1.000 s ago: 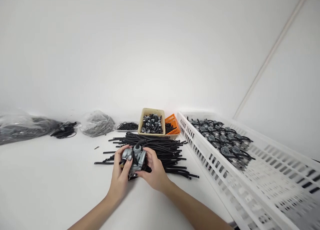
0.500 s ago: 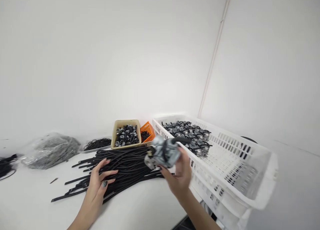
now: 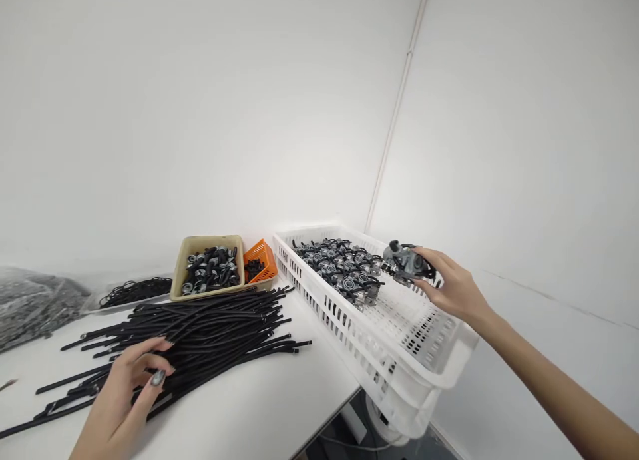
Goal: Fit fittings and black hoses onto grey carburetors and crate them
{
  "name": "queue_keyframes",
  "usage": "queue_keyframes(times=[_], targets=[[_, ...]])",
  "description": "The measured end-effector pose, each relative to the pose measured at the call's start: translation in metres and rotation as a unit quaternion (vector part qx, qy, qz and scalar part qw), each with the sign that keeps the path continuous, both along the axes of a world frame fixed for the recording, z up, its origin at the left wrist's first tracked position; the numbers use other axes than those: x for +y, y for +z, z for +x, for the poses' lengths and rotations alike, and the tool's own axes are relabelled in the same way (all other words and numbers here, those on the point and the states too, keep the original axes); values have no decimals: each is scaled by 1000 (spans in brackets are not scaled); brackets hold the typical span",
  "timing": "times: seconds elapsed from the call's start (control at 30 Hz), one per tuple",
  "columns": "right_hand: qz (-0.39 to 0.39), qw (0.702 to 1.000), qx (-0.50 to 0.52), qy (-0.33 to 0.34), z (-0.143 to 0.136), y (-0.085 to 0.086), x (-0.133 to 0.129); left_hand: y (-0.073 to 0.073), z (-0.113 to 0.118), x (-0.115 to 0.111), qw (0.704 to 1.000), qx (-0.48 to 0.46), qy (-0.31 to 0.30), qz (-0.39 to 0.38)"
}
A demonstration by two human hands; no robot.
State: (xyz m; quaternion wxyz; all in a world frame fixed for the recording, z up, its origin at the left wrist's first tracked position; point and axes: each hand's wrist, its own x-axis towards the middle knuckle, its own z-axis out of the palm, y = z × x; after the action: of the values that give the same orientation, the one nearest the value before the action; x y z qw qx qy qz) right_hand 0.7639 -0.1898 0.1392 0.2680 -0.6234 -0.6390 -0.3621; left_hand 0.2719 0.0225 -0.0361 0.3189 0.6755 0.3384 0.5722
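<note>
My right hand (image 3: 452, 283) grips a grey metal carburetor (image 3: 409, 263) with black hose on it. It holds the part above the white plastic crate (image 3: 394, 353). Rows of similar carburetors (image 3: 344, 267) stand in the crate's far left part. My left hand (image 3: 132, 387) hovers at or rests on the near left side of a pile of black rubber hoses (image 3: 214, 333). Its fingers are loosely bent and apart, with nothing visible between them. Whether its fingertips touch the hoses I cannot tell.
Behind the hoses stand a beige bin (image 3: 239, 247) of black and metal fittings and a tilted orange basket (image 3: 267, 257) of small black pieces. A tray of thin black rings (image 3: 137, 291) and a clear plastic bag (image 3: 34, 303) lie leftward. The table edge (image 3: 329, 420) runs beside the crate.
My right hand has carried the carburetor from over the hoses rightward to above the crate. My left hand stays by the hose pile. The view has turned right.
</note>
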Motion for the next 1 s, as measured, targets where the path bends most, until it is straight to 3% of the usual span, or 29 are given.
queue_keyframes(times=[0.07,0.17,0.3,0.5,0.63,1.0], targets=[[-114,990,50,-63,27,0,24,2,1,-2,1000,12,13,0],[-252,952,89,-148,63,-7,63,6,1,-4,999,28,12,-11],[-352,918,87,-159,92,-25,105,6,-1,-3,998,66,9,-17],[-436,882,108,-143,113,-52,147,-9,-7,9,990,139,15,-15],[-456,874,115,-123,123,-64,165,-17,-7,14,987,158,18,-15],[-438,879,180,-54,148,-79,165,-16,-2,14,979,205,9,-19]])
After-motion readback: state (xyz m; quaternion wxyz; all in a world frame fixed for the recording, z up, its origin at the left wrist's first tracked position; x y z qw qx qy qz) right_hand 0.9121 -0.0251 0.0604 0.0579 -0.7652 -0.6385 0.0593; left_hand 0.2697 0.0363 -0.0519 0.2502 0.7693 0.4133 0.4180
